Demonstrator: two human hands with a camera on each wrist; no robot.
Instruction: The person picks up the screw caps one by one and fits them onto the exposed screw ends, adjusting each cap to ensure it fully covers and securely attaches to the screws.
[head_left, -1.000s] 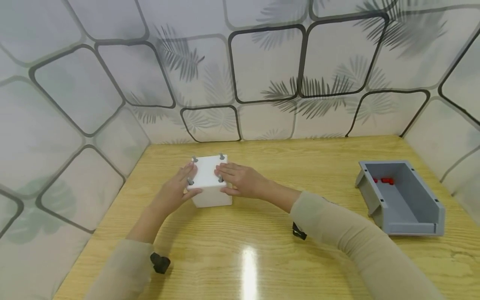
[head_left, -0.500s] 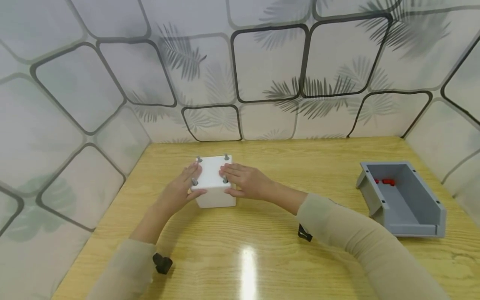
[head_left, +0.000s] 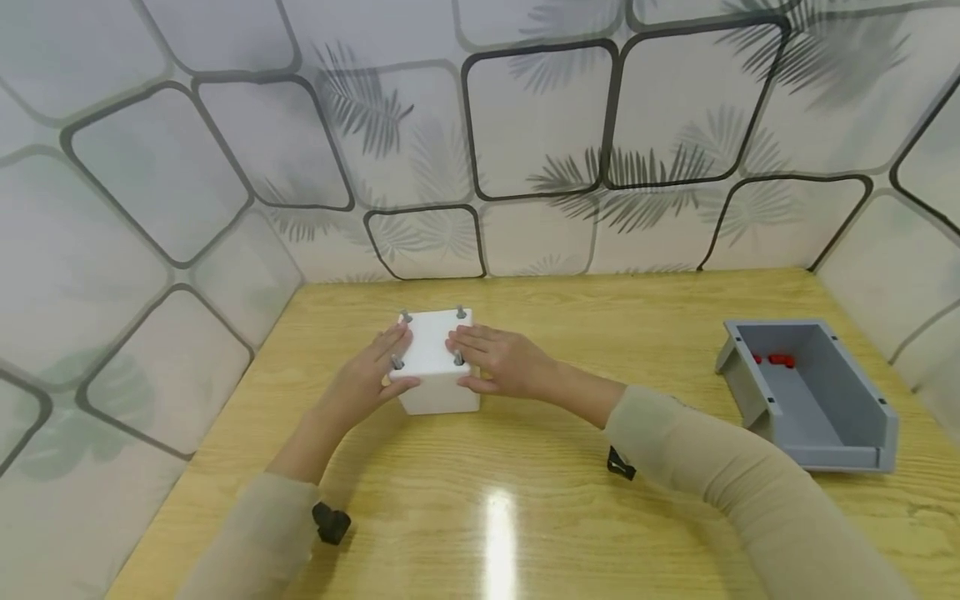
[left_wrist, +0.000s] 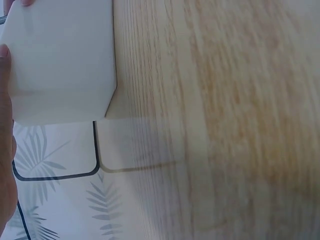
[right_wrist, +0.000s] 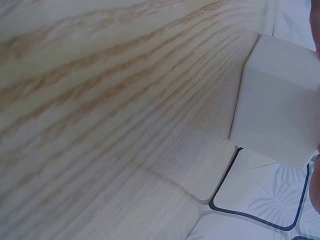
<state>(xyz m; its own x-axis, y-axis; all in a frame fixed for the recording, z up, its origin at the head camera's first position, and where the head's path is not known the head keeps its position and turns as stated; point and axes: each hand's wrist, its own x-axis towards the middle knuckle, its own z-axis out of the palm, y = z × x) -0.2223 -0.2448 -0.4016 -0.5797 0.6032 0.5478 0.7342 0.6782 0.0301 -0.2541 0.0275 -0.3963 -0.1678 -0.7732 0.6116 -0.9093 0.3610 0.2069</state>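
A white box (head_left: 437, 392) stands on the wooden table, with several short grey pegs (head_left: 461, 312) upright at the corners of its top. My left hand (head_left: 363, 379) rests on its left side, with straight fingers over the top edge and the thumb on the front face. On the opposite side, my right hand (head_left: 510, 364) lies the same way, its fingertips on the top and its thumb in front. Both wrist views show the box's smooth white side (left_wrist: 60, 55) close up. In the right wrist view the lower edge of the box (right_wrist: 275, 100) meets the table.
A grey open-fronted bin (head_left: 810, 417) stands at the right of the table, holding a few small red pieces (head_left: 782, 360). Patterned cloth walls (head_left: 540, 125) close off the back and sides of the wooden table (head_left: 570, 533).
The white box and both hands have shifted slightly to the right together. The hands keep the same hold on the box. The camera view has moved a little too.
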